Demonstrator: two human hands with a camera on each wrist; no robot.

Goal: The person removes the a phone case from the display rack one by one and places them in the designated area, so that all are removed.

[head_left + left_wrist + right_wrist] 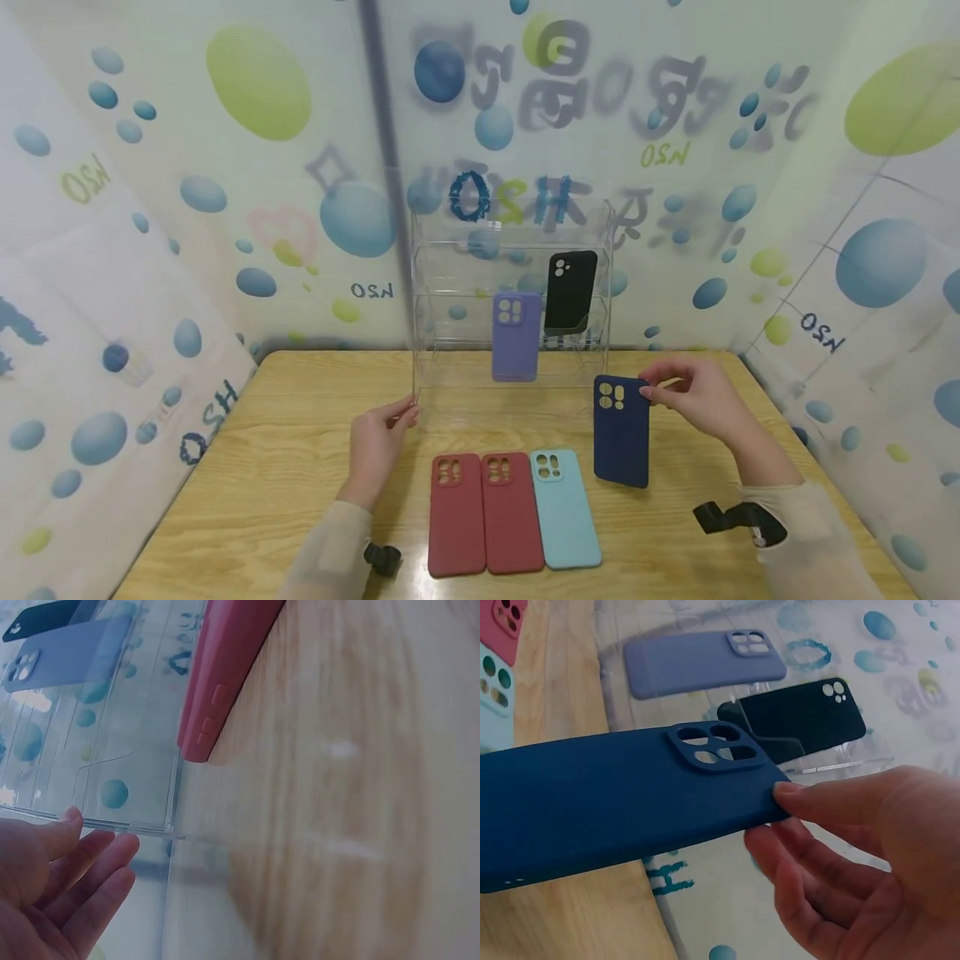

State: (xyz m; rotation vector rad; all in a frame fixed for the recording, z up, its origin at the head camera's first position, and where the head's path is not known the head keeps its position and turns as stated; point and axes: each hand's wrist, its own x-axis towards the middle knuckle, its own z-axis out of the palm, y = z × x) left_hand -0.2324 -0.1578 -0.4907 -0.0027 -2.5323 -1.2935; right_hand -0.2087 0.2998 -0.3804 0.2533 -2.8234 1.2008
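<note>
My right hand (693, 392) pinches a dark blue phone case (621, 433) by its upper right corner, thumb in front and fingers behind. The case hangs upright right of the clear tiered display rack (513, 400), its camera cutouts at the top. At the rack's lower left edge, my left hand (377, 446) holds the side panel between thumb and fingertips (127, 847). A purple phone case (515, 337) stands in a lower tier of the rack. Higher up and to its right leans a black phone case (572, 292).
In front of the rack, two dark red phone cases (457, 517) and a light blue phone case (566, 510) lie side by side on the wooden table (300, 467). Patterned curtains (285, 192) enclose the table at the back and both sides.
</note>
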